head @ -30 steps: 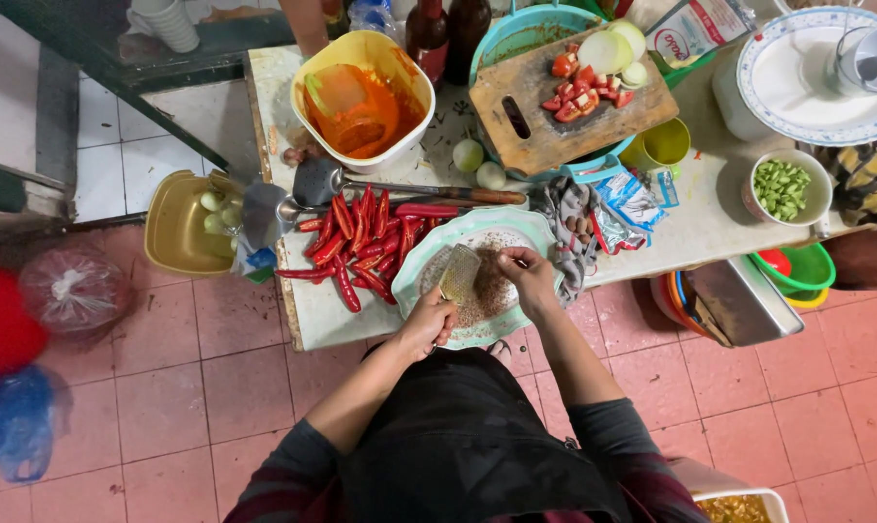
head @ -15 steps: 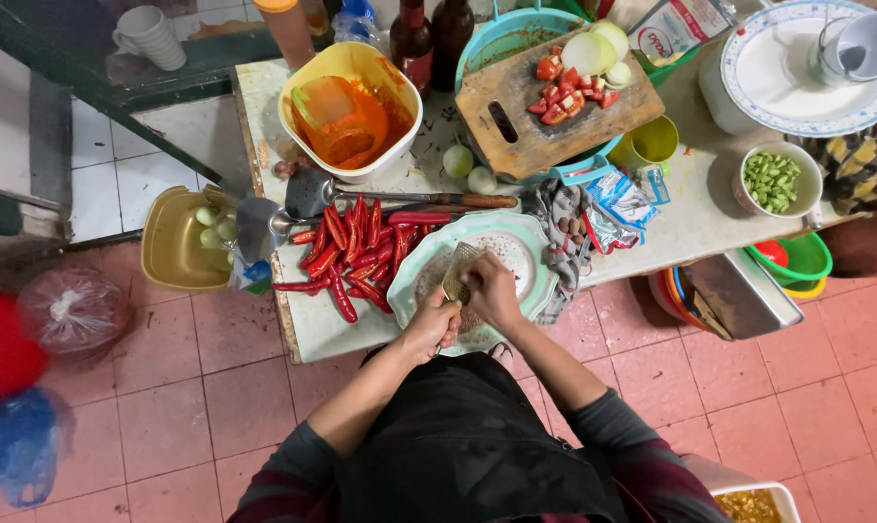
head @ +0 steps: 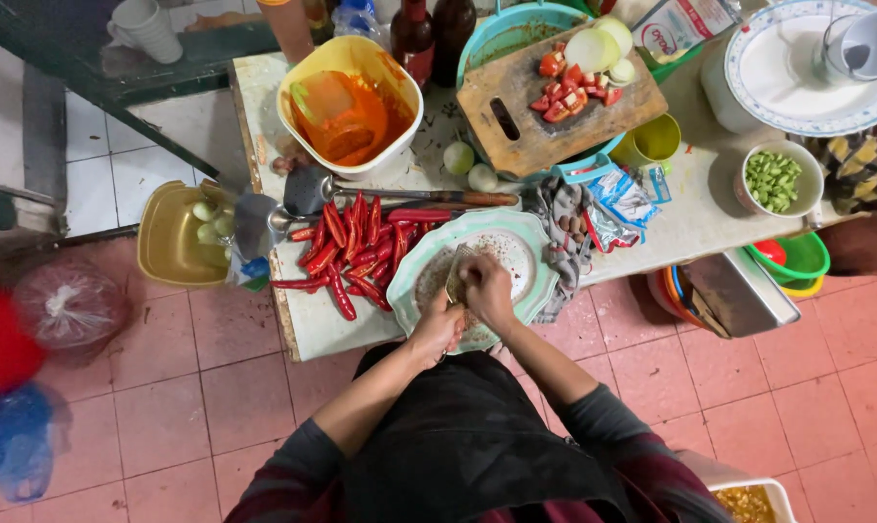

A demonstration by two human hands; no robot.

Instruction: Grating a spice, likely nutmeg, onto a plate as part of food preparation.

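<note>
— What are the hands doing over that scalloped pale green plate (head: 535, 254)?

— The left hand (head: 437, 329) and right hand (head: 487, 291) are pressing together around a small flat tool (head: 455, 274), their grip closing on it, apparently to steady it above the brownish crumbs.

— And the plate?

— It is sitting at the near edge of the surface (head: 690, 228), just beside the red chillies (head: 346, 247), keeping both within reach.
</note>
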